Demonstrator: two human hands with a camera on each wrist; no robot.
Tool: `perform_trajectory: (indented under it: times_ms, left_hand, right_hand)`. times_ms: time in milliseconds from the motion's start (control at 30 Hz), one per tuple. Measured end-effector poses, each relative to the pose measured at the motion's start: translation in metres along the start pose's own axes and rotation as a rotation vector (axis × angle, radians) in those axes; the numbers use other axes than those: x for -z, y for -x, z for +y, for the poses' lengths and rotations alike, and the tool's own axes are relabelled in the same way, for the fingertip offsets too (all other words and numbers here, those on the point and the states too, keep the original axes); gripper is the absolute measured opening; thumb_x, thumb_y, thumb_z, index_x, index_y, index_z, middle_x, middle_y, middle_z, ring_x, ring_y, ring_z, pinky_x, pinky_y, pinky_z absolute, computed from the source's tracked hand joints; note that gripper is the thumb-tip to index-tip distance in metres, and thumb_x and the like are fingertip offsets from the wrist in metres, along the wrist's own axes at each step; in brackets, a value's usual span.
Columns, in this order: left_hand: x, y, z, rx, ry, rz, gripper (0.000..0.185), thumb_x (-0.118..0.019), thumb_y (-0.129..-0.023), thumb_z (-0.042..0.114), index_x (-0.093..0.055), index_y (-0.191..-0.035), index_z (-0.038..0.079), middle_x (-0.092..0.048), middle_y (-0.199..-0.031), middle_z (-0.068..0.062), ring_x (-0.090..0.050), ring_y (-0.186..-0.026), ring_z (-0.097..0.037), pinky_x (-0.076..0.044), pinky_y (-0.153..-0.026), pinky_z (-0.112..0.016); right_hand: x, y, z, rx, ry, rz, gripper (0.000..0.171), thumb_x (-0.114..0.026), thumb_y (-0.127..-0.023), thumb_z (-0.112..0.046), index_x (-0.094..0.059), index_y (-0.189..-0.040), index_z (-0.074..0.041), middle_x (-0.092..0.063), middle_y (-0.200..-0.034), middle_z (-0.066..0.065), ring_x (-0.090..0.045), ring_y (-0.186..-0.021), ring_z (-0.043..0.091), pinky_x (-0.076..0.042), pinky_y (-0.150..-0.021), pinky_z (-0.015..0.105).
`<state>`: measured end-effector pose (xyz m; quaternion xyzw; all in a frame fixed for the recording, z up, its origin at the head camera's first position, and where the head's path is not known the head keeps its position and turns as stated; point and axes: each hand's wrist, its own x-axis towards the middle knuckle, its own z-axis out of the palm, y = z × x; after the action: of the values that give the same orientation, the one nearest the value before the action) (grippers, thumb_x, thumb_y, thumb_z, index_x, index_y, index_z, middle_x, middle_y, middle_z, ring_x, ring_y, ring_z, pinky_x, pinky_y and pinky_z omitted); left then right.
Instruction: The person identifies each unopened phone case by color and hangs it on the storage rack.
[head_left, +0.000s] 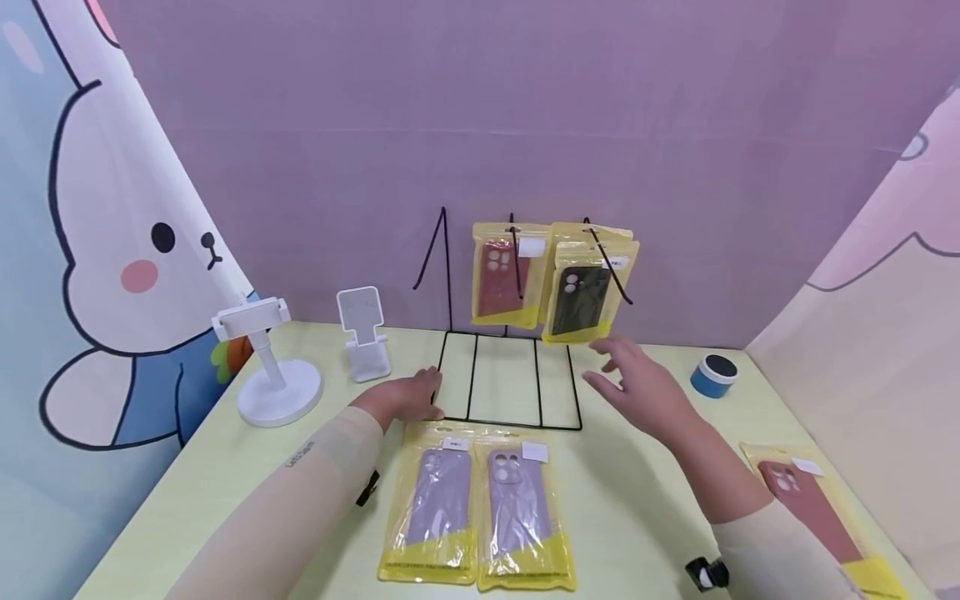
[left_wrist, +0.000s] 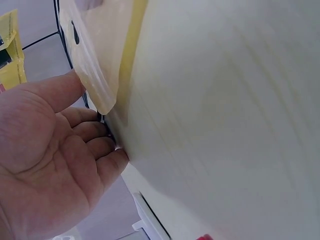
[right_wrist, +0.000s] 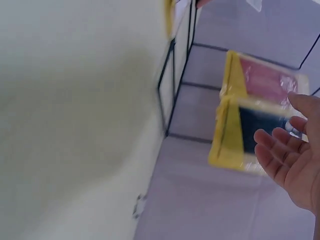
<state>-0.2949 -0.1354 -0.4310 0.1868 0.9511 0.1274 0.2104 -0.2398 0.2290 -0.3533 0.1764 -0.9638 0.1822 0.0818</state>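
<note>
The black wire rack point(head_left: 510, 383) stands toward the back of the pale green table point(head_left: 637, 517), its flat base frame lying on the tabletop and its upright hooks rising at twelve o'clock against the purple backdrop point(head_left: 525, 108). The left hand point(head_left: 408, 396) rests at the nine o'clock corner of that base frame, fingers relaxed and only loosely bent, their tips against the wire; the left wrist view shows the same fingers point(left_wrist: 95, 150) lying along the table edge beside the black wire, holding nothing. The right hand point(head_left: 637, 379) hovers at the rack's three o'clock side, fingers spread wide and straight, empty, just below the black phone case packet point(head_left: 588, 292) that hangs from the rightmost hook; the right wrist view shows the open fingers point(right_wrist: 280, 155) close to that packet but apart from it. At its nine o'clock a red phone case packet point(head_left: 506, 275) hangs from the middle hook. At six o'clock from the rack, two purple phone case packets point(head_left: 480, 508) lie flat side by side on the table, touching along their edges. Further out, at four o'clock, another red packet point(head_left: 821, 508) lies near the table's edge, and a blue tape roll point(head_left: 714, 375) sits at three o'clock. At nine o'clock stand a small white phone stand point(head_left: 363, 333) and, beyond it, a white round-based holder point(head_left: 270, 367).
</note>
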Motion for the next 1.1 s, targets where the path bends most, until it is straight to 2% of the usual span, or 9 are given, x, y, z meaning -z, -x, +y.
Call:
perform_trajectory:
  times_ms: [200,400,533,633,767,933,1100]
  left_hand:
    - [-0.001,-0.004,-0.002,-0.001,-0.044,-0.002,0.08,-0.058,-0.099,0.034,-0.016,-0.154,-0.006,-0.01,-0.162,-0.025,-0.01,-0.151,-0.037,-0.013,-0.125,-0.046]
    - [0.001,-0.003,-0.002,0.002,-0.029,-0.003,0.08,-0.058,-0.098,0.034,-0.016,-0.154,-0.006,-0.01,-0.162,-0.025,-0.01,-0.151,-0.037,-0.013,-0.125,-0.046]
    - [0.001,-0.001,-0.001,-0.001,-0.021,-0.001,0.079,-0.058,-0.098,0.032,-0.017,-0.154,-0.006,-0.01,-0.162,-0.026,-0.01,-0.151,-0.038,-0.013,-0.125,-0.046]
    - [0.002,0.0,0.0,0.0,-0.02,-0.003,0.078,-0.058,-0.099,0.032,-0.017,-0.154,-0.006,-0.01,-0.162,-0.026,-0.01,-0.151,-0.038,-0.013,-0.125,-0.046]
    - [0.002,0.0,0.001,0.0,-0.024,-0.012,0.079,-0.057,-0.099,0.033,-0.016,-0.154,-0.006,-0.009,-0.162,-0.025,-0.009,-0.151,-0.037,-0.012,-0.125,-0.046]
    - [0.002,-0.001,0.0,0.004,-0.027,-0.015,0.08,-0.057,-0.099,0.035,-0.015,-0.154,-0.005,-0.008,-0.163,-0.024,-0.009,-0.151,-0.037,-0.011,-0.125,-0.046]
    - [0.0,-0.003,-0.001,0.005,-0.018,-0.011,0.081,-0.057,-0.099,0.035,-0.015,-0.155,-0.004,-0.008,-0.163,-0.023,-0.009,-0.151,-0.037,-0.012,-0.125,-0.046]
  right_hand:
    - [0.004,0.024,0.037,-0.042,-0.037,0.02,0.053,-0.057,-0.098,-0.044,-0.048,-0.138,-0.011,-0.055,-0.131,0.012,-0.064,-0.109,0.03,-0.056,-0.083,0.05]
    - [0.013,0.043,0.081,-0.067,-0.034,0.091,0.049,-0.056,-0.099,-0.039,-0.051,-0.133,-0.005,-0.058,-0.124,0.019,-0.066,-0.104,0.037,-0.053,-0.08,0.056]
    - [0.022,0.056,0.108,-0.125,-0.017,0.106,0.052,-0.054,-0.1,-0.04,-0.05,-0.133,0.0,-0.06,-0.12,0.022,-0.065,-0.102,0.041,-0.051,-0.076,0.058]
    - [0.03,0.067,0.129,-0.205,-0.004,0.07,0.059,-0.05,-0.101,-0.045,-0.046,-0.135,0.003,-0.057,-0.124,0.026,-0.062,-0.105,0.044,-0.05,-0.075,0.057]
    - [0.04,0.084,0.158,-0.33,0.039,0.001,0.07,-0.042,-0.1,-0.053,-0.041,-0.137,0.007,-0.048,-0.13,0.033,-0.053,-0.11,0.049,-0.047,-0.078,0.063]
    - [0.048,0.101,0.198,-0.426,0.109,-0.054,0.077,-0.038,-0.101,-0.055,-0.037,-0.134,0.014,-0.044,-0.125,0.041,-0.045,-0.11,0.057,-0.043,-0.08,0.068]
    - [0.049,0.114,0.232,-0.524,0.148,-0.153,0.085,-0.035,-0.1,-0.059,-0.032,-0.134,0.018,-0.038,-0.125,0.048,-0.039,-0.11,0.066,-0.041,-0.082,0.073]
